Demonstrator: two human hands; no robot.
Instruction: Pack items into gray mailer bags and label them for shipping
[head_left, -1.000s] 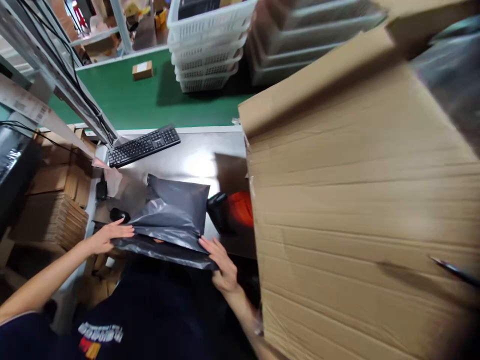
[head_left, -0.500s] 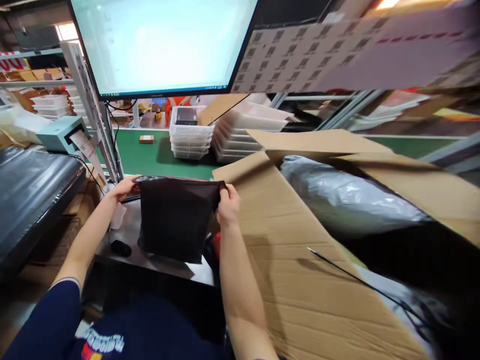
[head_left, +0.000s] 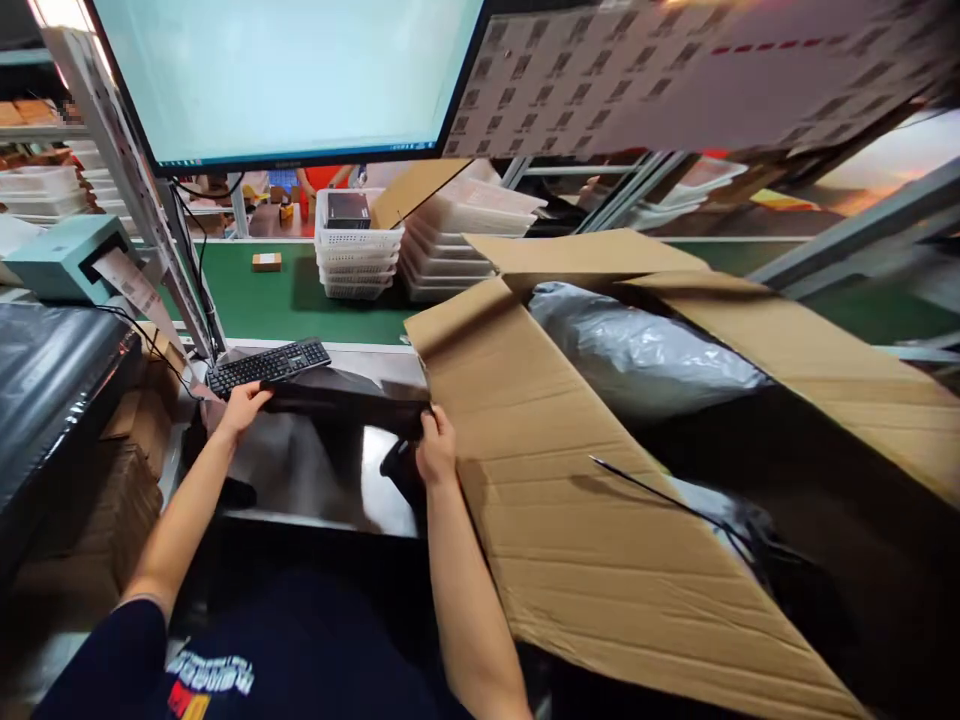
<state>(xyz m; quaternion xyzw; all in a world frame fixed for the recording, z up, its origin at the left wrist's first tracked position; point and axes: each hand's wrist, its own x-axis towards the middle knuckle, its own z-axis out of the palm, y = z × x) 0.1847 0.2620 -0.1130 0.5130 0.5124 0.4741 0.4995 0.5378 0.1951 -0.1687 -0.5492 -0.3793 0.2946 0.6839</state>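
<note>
A dark grey plastic mailer bag (head_left: pixel 345 400) is stretched level above the shiny steel bench (head_left: pixel 379 475), seen nearly edge-on. My left hand (head_left: pixel 241 408) grips its left end, just in front of the black keyboard (head_left: pixel 268 364). My right hand (head_left: pixel 435 447) pinches its right end, close against the side of a big open cardboard box (head_left: pixel 570 500). Both hands are closed on the bag.
The cardboard box holds grey plastic-wrapped goods (head_left: pixel 637 345). Behind the bench runs a green conveyor belt (head_left: pixel 285 300) with stacked white baskets (head_left: pixel 356 255) and a small brown carton (head_left: pixel 266 261). A large monitor (head_left: pixel 285 80) hangs overhead. A label printer (head_left: pixel 64 258) stands left.
The bag lay on the bench under my flat hands, was lifted upright by its top corners, and is now swung down to a level position over the bench.
</note>
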